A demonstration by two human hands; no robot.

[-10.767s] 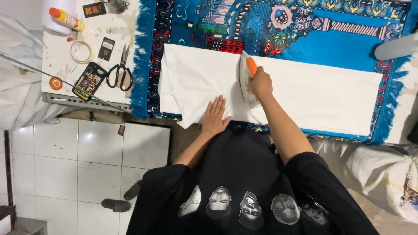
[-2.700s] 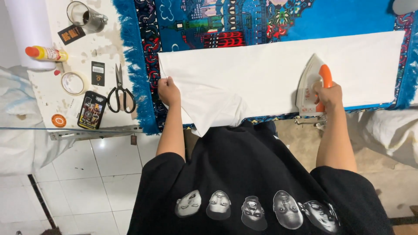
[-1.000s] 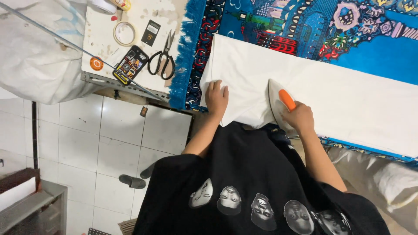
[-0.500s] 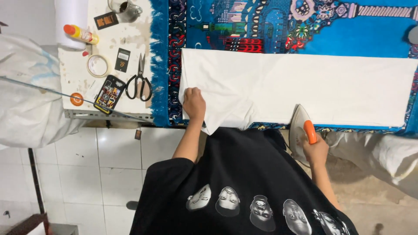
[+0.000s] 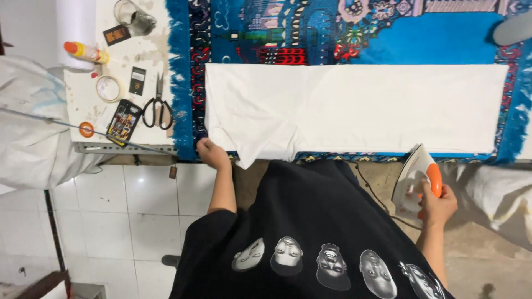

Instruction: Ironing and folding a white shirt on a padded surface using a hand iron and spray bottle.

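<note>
Head view: one white cloth point(image 5: 354, 108), long rectangle, smooth w/ creases at its near-left corner, lies flat on a blue patterned rug point(image 5: 443, 39) w/ fringed edge. Left hand point(image 5: 212, 153) pinches the cloth's near-left edge. Right hand point(image 5: 438, 202) is clenched round the orange handle of one white iron point(image 5: 413, 180), held off the rug's near edge. One pr black-handled scissors point(image 5: 158, 108) on side table point(image 5: 149, 50) at left.

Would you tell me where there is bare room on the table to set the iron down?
Bare blue rug lies beyond the white cloth, short of the grey object. The white side table is crowded: scissors, tape roll, bottle.
</note>
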